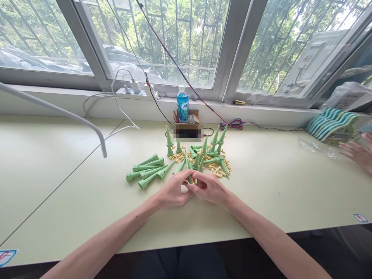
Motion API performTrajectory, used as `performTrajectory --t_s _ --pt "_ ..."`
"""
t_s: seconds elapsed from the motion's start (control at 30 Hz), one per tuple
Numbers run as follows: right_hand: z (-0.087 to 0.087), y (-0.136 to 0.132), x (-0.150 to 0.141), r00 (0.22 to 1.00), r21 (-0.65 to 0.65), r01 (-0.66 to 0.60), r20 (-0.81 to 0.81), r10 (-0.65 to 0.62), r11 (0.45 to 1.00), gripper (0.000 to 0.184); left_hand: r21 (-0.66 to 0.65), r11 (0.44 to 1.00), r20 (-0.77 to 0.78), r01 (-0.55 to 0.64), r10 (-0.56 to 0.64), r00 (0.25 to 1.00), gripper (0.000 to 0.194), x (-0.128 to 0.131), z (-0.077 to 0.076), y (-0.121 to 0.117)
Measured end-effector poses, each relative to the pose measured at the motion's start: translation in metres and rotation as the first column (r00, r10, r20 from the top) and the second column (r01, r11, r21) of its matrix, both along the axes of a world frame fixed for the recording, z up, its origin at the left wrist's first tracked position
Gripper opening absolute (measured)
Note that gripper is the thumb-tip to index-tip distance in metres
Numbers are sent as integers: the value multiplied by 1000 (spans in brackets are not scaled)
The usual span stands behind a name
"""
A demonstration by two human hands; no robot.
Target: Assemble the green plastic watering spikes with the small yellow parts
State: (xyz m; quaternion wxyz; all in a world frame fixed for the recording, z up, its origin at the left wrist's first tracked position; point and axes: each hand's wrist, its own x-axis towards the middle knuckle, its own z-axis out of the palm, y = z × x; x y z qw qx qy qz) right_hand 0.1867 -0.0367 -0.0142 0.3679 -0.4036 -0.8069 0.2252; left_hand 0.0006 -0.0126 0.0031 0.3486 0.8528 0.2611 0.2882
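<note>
My left hand [173, 191] and my right hand [209, 188] meet at the middle of the pale green table [72, 193], fingers pinched together around a green cone-shaped spike [190, 177]. Just beyond them lies a heap of green spikes [203, 157], some upright, mixed with several small yellow pieces [216, 167]. To the left of my hands a row of green spikes [148, 170] lies flat, side by side. What the fingertips pinch besides the spike is hidden.
A small cardboard box [187, 126] with a blue-labelled bottle [182, 104] stands behind the heap. Cables [232, 124] and a power strip [132, 90] run along the window sill. Another person's hand [359, 154] rests at the right edge near stacked teal items [331, 124]. A white tube [58, 112] arcs over the left.
</note>
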Motion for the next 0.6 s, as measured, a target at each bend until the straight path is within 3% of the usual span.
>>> performTrajectory --t_s 0.6 --pt "-1 0 1 1000 7 -12 3 12 1000 21 7 1000 -3 15 -15 1000 32 0 0 -1"
